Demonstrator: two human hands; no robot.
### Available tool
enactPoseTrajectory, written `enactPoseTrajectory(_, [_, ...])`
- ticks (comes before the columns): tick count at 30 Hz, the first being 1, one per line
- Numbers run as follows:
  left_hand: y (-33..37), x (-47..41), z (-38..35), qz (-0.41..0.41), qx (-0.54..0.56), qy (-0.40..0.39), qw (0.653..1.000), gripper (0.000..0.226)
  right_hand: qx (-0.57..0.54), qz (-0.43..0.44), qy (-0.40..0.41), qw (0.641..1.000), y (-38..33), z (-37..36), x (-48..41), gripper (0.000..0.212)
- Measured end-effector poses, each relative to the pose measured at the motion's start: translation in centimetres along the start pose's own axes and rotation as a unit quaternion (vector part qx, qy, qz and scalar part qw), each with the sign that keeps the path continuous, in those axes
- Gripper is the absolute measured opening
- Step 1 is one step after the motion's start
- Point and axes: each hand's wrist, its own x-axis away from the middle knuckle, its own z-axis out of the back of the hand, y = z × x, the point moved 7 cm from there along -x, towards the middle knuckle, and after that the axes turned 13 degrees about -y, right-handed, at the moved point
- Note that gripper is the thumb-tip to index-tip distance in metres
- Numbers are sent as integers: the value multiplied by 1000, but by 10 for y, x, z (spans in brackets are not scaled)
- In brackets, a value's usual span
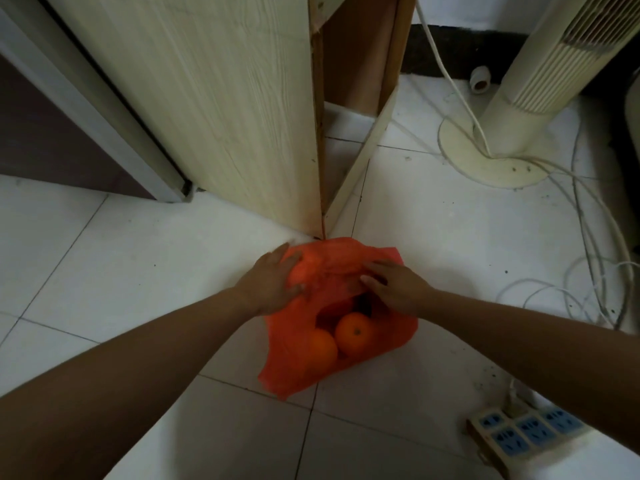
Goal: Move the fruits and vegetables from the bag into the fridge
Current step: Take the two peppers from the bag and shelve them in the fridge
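Now: both hands on the bag, looks like the mouth is being opened; no fruit in hand yet
Bag: orange plastic, slumped on the floor tiles, mouth facing up and toward the person
Left hand: on the bag's far-left bulge, fingers curled over the film, thumb underneath, gripping plastic
Right hand: on the bag's far-right rim, fingers bent at the mouth edge; pinching film or just resting on it, cannot tell
Contents: two oranges side by side in the bag's near half; dark item behind them, deeper in, can't identify
Key relation: oranges lie nearer the person than both hands, just short of the wrists; round, so no long axis to line up; right hand sits closer to the opening, so my pick for the reach is to draw it back and down
Fridge: not clearly in view; dark panel with a grey frame, well beyond the bag to the left, might be it
Also: wooden cabinet just beyond the bag; tower fan and power strip off to the bag's right
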Motion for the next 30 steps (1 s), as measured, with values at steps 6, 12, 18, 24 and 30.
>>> enactPoseTrajectory(6, [7,11,-16,-15,35,0,999,80,-13,29,-16,999,6,-7,9,35])
enactPoseTrajectory(12, [13,10,-20,-31,78,45,995,87,-4,12,17,1000,14,-2,13,30])
enactPoseTrajectory(18, [26,-5,-20,-27,87,29,995,117,-43,23,116,992,-3,26,4,23])
enactPoseTrajectory(24, [23,-2,-9,-31,34,75,996,72,-78,42,141,986,-9,32,-5,22])
enactPoseTrajectory(30, [7,13,1,-80,138,78,984,53,-87,81,167,979,-12,36,-1,20])
